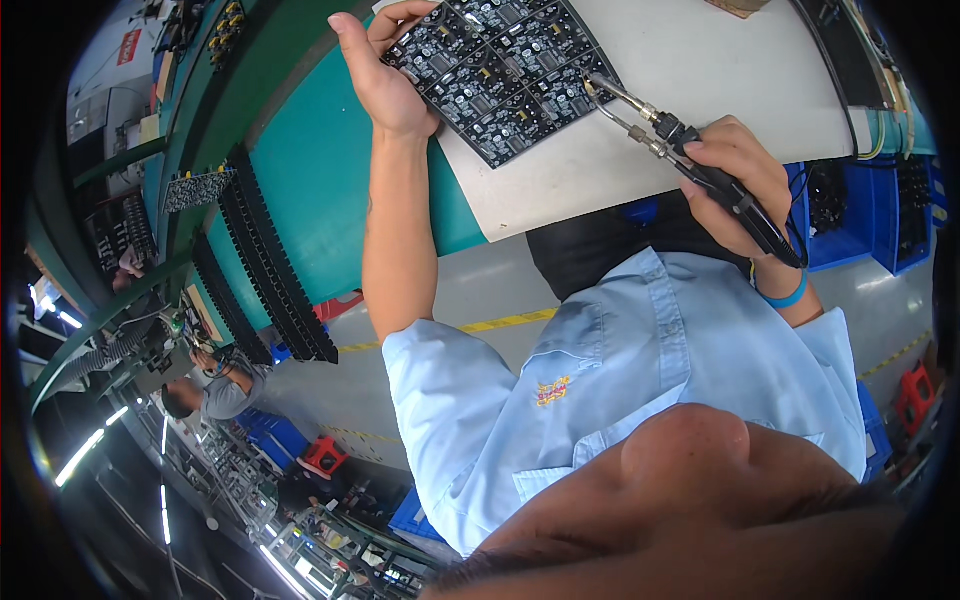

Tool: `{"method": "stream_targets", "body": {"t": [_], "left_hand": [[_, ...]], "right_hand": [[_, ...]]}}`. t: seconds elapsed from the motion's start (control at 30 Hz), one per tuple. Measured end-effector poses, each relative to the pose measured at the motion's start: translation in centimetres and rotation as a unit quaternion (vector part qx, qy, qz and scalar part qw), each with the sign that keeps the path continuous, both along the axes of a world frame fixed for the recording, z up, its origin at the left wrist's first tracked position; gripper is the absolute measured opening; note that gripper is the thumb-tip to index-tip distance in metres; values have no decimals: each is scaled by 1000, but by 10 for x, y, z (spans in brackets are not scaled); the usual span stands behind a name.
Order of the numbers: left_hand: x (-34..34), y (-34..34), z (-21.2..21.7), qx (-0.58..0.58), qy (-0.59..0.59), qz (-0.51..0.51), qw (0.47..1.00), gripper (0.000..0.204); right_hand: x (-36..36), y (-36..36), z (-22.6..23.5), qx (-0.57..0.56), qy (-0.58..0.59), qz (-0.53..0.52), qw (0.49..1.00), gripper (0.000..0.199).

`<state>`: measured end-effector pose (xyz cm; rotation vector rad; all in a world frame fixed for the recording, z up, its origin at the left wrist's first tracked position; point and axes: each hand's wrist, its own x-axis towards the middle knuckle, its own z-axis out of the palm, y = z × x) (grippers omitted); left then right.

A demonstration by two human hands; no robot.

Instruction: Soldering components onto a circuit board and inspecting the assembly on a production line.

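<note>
A black circuit board panel [505,85], divided into several small boards with chips and tiny parts, lies tilted over a white sheet [500,205] on the green bench top. My left hand [390,85] grips its left edge, with the thumb sticking out away from the board. In my right hand [745,170] is a pair of black-handled soldering tweezers [715,180], held like a pen. Their two metal tips reach the right part of the panel, close to a small light-coloured part. Whether the tips touch it I cannot tell.
To the left, a black slotted rack [275,260] stands on the green bench [320,170], with another board panel [200,190] beside it. Blue bins [850,215] are at the right below the bench. A cable runs from the tweezers. A co-worker [225,390] sits farther left.
</note>
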<state>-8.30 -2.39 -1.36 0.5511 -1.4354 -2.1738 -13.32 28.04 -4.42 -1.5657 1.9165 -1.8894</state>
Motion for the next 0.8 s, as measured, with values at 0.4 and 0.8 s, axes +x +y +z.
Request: {"method": "stream_targets", "body": {"t": [0.4, 0.8], "left_hand": [[-1, 2, 1, 10, -8, 22, 1000, 73], [6, -11, -4, -107, -38, -18, 993, 86]], "right_hand": [[1, 0, -5, 30, 8, -4, 1000, 41], [-4, 5, 3, 34, 11, -4, 999, 41]]}}
